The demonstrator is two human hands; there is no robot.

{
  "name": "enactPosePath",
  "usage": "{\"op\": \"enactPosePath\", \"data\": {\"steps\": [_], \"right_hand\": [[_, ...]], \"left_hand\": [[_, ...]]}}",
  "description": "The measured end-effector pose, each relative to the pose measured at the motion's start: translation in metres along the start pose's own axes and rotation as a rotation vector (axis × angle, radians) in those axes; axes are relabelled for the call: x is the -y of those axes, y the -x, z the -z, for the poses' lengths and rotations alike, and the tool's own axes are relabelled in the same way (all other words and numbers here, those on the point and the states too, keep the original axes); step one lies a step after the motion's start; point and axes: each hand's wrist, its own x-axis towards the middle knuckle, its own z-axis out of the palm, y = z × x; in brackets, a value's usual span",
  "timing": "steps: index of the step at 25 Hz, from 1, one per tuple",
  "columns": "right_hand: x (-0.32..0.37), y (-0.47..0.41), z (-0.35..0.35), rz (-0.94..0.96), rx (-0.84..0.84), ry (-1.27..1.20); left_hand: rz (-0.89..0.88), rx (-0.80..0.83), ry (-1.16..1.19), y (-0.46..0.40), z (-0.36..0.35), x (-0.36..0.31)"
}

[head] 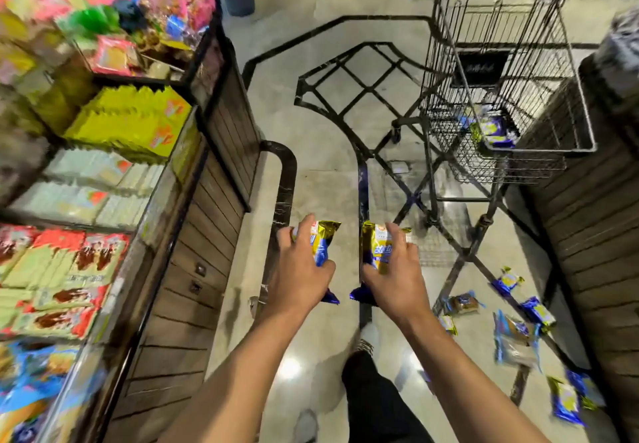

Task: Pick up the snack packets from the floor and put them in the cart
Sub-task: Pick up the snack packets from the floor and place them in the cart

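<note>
My left hand [300,275] grips a gold and blue snack packet [323,238] held out in front of me. My right hand [397,278] grips a second gold and blue packet [375,247] beside it. Both packets are held above the floor at the middle of the view. The black wire cart [511,62] stands at the upper right, and packets [494,130] lie in its basket. Several more packets lie scattered on the floor at the lower right, among them a large blue one [515,339] and a small one [506,280].
A shelf unit [103,173] packed with colourful goods runs along the left, with wood panelling below. Another wood-panelled counter [594,235] lines the right. The polished floor [328,28] has black inlay lines. My dark trouser leg and shoe [370,373] show below my hands.
</note>
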Motion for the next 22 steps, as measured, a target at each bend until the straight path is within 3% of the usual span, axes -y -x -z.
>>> {"op": "enactPosePath", "data": {"steps": [12, 22], "right_hand": [[0.002, -0.221, 0.091, -0.003, -0.035, 0.017], [-0.008, -0.363, 0.123, -0.153, -0.184, 0.029]], "left_hand": [[-0.078, 0.074, -0.014, -0.198, -0.068, -0.146], [-0.210, 0.253, -0.030, -0.351, -0.135, -0.212]]}}
